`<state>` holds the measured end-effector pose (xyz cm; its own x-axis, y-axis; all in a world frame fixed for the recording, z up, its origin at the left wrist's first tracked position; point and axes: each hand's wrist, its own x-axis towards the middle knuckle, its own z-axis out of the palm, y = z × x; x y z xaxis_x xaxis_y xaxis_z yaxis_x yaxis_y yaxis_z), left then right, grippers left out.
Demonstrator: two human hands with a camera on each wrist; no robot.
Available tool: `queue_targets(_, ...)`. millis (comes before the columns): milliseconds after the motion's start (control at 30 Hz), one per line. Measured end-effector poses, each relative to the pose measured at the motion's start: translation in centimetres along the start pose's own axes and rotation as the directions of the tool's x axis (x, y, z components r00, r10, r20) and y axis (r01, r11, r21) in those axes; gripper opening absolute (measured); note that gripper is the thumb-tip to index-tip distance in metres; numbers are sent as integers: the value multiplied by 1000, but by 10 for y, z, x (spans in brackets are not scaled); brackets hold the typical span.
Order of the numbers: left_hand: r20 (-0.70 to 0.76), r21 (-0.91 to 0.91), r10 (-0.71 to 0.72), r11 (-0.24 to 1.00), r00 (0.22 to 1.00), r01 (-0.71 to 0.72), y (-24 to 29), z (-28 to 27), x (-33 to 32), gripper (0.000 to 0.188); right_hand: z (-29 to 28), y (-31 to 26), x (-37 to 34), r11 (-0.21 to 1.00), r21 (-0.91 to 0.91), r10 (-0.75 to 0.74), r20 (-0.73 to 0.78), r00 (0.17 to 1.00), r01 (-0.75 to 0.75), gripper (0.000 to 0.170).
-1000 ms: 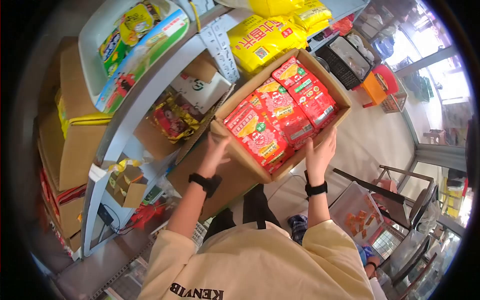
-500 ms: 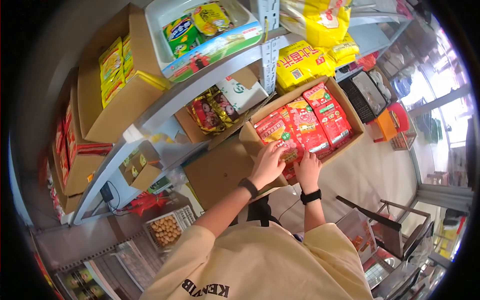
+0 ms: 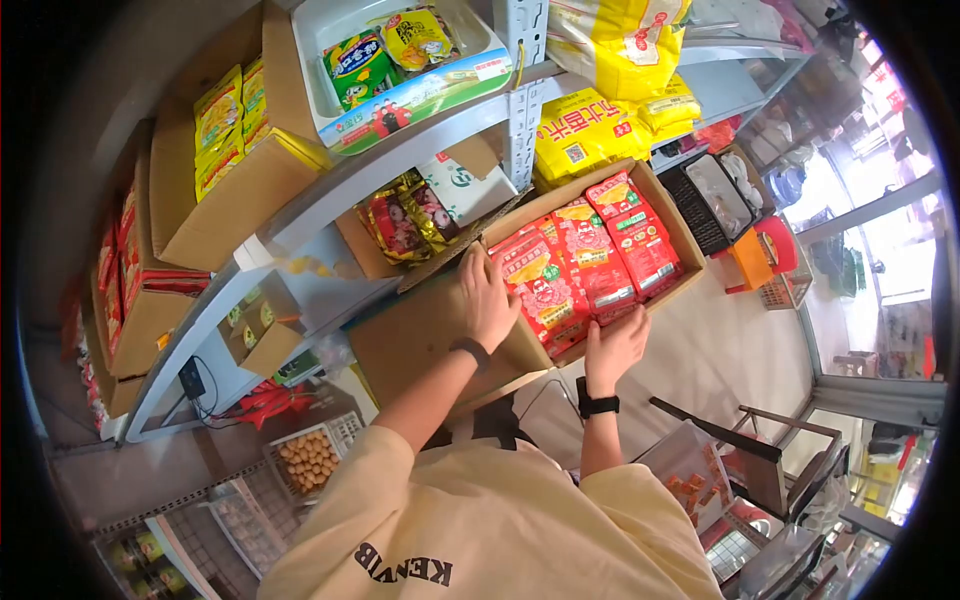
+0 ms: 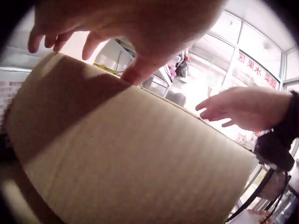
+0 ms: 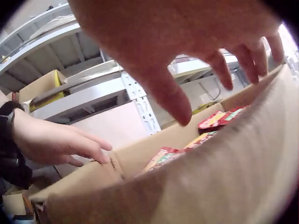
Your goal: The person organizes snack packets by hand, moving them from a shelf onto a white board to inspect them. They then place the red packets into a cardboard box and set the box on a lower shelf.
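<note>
On the left, glossy yellow packets (image 3: pixel 220 120) stand in a brown cardboard carton (image 3: pixel 215 230) on a grey metal shelf (image 3: pixel 400 148). At centre, the left hand (image 3: pixel 490 305) rests on the left rim of a rectangular brown cardboard box (image 3: pixel 666 205) holding shiny red packets (image 3: pixel 595 250), fingers loose. The right hand (image 3: pixel 615 352), relaxed and grasping nothing, lies along the near rim. Farther right sits a black plastic crate (image 3: pixel 695 213).

In the carton (image 3: pixel 668 214), packets (image 3: pixel 545 285), side by side. At its left wall, the left hand (image 3: pixel 488 308); at its near right wall, the right hand (image 3: pixel 617 352). Behind, a bag (image 3: pixel 590 138); to the right, beyond the carton, a basket (image 3: pixel 690 205). On the left, a shelf (image 3: pixel 400 152), with a tray (image 3: pixel 412 106) on top; below that shelf, pouches (image 3: pixel 405 218) beside a box (image 3: pixel 466 192).
</note>
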<state>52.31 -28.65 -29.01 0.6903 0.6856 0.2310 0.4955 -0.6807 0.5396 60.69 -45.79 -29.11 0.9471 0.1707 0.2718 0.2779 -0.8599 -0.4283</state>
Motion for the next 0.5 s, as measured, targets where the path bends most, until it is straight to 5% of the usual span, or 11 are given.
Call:
queue_targets(100,143,62,275,956,951,-286,-8,0,24,56,34,46,-14,791,424,337,301,892,-442,81)
queue_targets(133,128,114,335,930,934,-349,-8,1,35,56,38,50,-13,503,586,332,548,768,-636,71)
queue_targets(233,163,140,318,929,934,-341,-5,4,63,53,20,30,-11,188,471,271,818,507,-862,49)
queue_targets(333,233,149,289,933,928,-328,-2,8,78,56,49,49,-12,299,441,240,823,514,-846,28)
queue_targets(500,368,131,150,969,918,-211,2,17,81,62,40,85,-12,347,547,236,735,636,-761,24)
